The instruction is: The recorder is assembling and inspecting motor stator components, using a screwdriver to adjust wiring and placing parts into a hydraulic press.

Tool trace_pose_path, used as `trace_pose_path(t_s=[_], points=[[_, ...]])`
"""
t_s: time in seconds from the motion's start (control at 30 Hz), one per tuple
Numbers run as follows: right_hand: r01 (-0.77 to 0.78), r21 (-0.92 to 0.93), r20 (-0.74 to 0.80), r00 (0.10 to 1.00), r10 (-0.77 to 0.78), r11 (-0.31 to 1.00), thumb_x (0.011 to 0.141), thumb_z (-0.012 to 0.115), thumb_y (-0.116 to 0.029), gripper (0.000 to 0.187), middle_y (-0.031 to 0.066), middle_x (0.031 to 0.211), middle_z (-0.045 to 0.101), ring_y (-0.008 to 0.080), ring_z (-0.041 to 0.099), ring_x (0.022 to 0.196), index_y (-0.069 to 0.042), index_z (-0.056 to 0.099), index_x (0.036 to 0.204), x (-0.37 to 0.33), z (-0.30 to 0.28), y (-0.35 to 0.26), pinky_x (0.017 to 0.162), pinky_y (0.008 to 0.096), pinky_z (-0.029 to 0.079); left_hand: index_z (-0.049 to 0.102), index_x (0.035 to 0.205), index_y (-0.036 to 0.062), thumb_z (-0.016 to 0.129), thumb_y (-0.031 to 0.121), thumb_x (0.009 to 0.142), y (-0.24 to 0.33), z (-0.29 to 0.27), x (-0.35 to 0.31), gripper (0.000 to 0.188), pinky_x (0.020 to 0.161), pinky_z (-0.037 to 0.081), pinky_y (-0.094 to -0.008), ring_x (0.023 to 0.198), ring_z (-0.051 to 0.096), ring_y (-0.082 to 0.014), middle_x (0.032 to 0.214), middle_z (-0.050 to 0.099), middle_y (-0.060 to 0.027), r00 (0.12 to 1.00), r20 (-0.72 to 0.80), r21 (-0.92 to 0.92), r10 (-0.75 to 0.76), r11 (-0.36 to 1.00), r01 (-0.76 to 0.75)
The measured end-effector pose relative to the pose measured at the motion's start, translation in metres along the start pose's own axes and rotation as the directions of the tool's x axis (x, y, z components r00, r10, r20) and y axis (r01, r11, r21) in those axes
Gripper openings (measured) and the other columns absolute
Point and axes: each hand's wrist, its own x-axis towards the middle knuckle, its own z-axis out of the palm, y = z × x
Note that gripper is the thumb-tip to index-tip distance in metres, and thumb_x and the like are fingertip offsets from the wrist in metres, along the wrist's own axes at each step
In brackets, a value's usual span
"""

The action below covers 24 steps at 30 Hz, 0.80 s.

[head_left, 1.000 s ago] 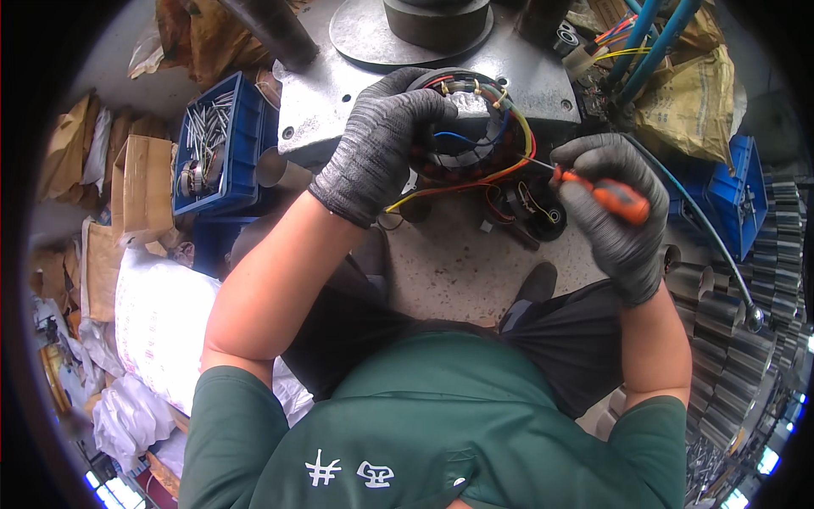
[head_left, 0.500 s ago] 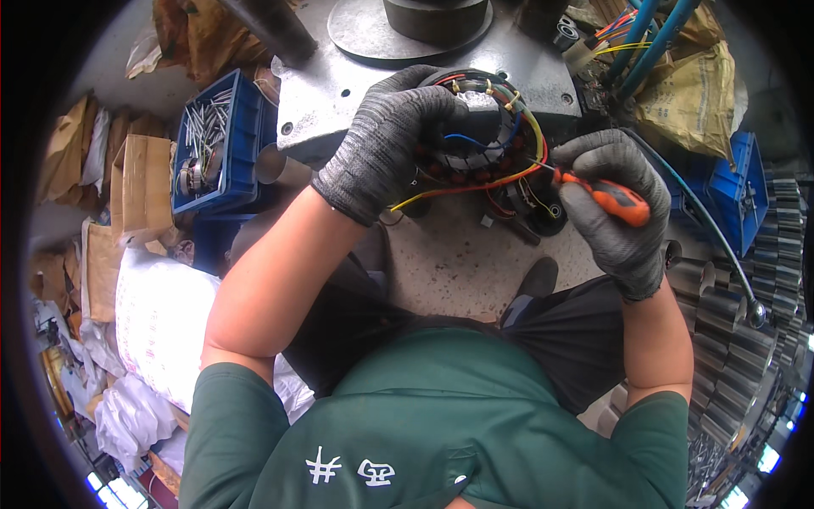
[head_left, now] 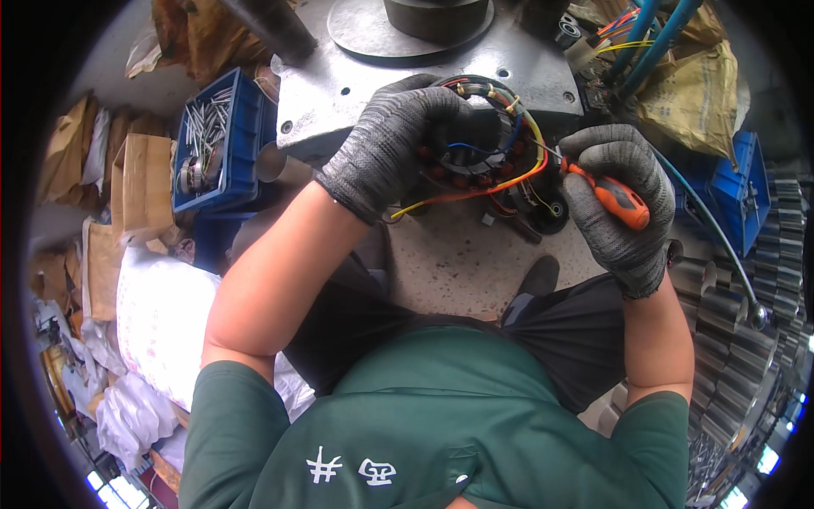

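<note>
My left hand (head_left: 386, 140), in a grey knit glove, is closed on the left side of a motor stator (head_left: 462, 174). This ring-shaped part has a dark winding bundle tied round its rim, and a blue wire crosses its opening. Red, yellow and orange lead wires (head_left: 483, 188) loop round its right and lower side. My right hand (head_left: 623, 199), gloved too, grips a screwdriver (head_left: 623, 202) with an orange and black handle. The screwdriver's thin shaft points up and left at the wires on the stator's right edge; whether its tip touches them I cannot tell.
A metal press plate (head_left: 314, 106) with a round block lies just beyond the stator. Blue bins stand to both sides, the left bin (head_left: 246, 153) holding metal pins. Stacked metal cylinders (head_left: 721, 314) fill the right. A white sack (head_left: 165, 322) lies at left; a dark part with wires (head_left: 551, 216) sits below.
The stator has tipped slightly in my left hand, and its lead wires have shifted. The screwdriver's shaft has swung upward and moved a little to the right with my right hand.
</note>
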Motion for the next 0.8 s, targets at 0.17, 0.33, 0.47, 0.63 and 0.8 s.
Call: trace_pose_path(t_s=[0.17, 0.33, 0.47, 0.63, 0.8], points=[[-0.014, -0.087, 0.049, 0.999, 0.018, 0.996, 0.076, 0.076, 0.009, 0.030, 0.0135, 0.103, 0.070, 0.0234, 0.071, 0.090, -0.002, 0.065, 0.101, 0.001, 0.007, -0.002, 0.080, 0.0340, 0.058, 0.063, 0.087, 0.0080, 0.072, 0.022, 0.085, -0.006, -0.002, 0.001, 0.017, 0.051, 0.047, -0.0289, 0.053, 0.048, -0.0095, 0.066, 0.051, 0.0004, 0.999, 0.008, 0.019, 0.046, 0.999, -0.046], [-0.062, -0.154, 0.059, 0.996, 0.072, 0.986, 0.077, 0.076, 0.007, 0.027, 0.0126, 0.102, 0.070, 0.0238, 0.072, 0.091, -0.002, 0.066, 0.099, 0.002, 0.013, -0.004, 0.081, 0.0335, 0.058, 0.067, 0.096, 0.0041, 0.073, 0.024, 0.085, -0.006, 0.000, -0.004, 0.024, 0.053, 0.043, -0.0255, 0.057, 0.052, -0.0106, 0.066, 0.055, 0.0002, 0.984, 0.123, 0.123, 0.125, 0.982, -0.140], [-0.174, -0.089, 0.089, 0.979, 0.182, 0.981, 0.079, 0.075, 0.006, 0.023, 0.0133, 0.103, 0.070, 0.0244, 0.072, 0.093, -0.001, 0.066, 0.099, -0.004, 0.022, 0.011, 0.083, 0.0328, 0.057, 0.068, 0.105, 0.0021, 0.074, 0.023, 0.084, -0.014, -0.002, 0.002, 0.030, 0.053, 0.049, -0.0275, 0.058, 0.055, -0.0122, 0.071, 0.060, -0.0028, 0.996, 0.059, 0.074, 0.062, 0.995, -0.066], [-0.155, -0.054, 0.092, 0.983, 0.160, 0.986, 0.082, 0.073, 0.006, 0.021, 0.0139, 0.105, 0.070, 0.0225, 0.071, 0.095, 0.000, 0.066, 0.100, 0.000, 0.016, 0.003, 0.085, 0.0330, 0.057, 0.066, 0.116, -0.0024, 0.074, 0.019, 0.084, -0.013, -0.009, 0.006, 0.039, 0.065, 0.067, -0.0328, 0.070, 0.068, -0.0174, 0.091, 0.069, -0.0120, 0.990, 0.113, 0.010, 0.087, 0.996, -0.089], [-0.192, 0.109, 0.027, 0.981, 0.190, 0.975, 0.083, 0.072, 0.008, 0.025, 0.0148, 0.113, 0.070, 0.0189, 0.068, 0.100, 0.000, 0.065, 0.105, -0.007, 0.006, 0.009, 0.090, 0.0319, 0.054, 0.065, 0.119, -0.0037, 0.075, 0.018, 0.084, -0.003, -0.007, -0.006, 0.043, 0.063, 0.067, -0.0334, 0.075, 0.071, -0.0189, 0.096, 0.070, -0.0142, 0.992, 0.106, -0.044, 0.073, 0.997, -0.069]])
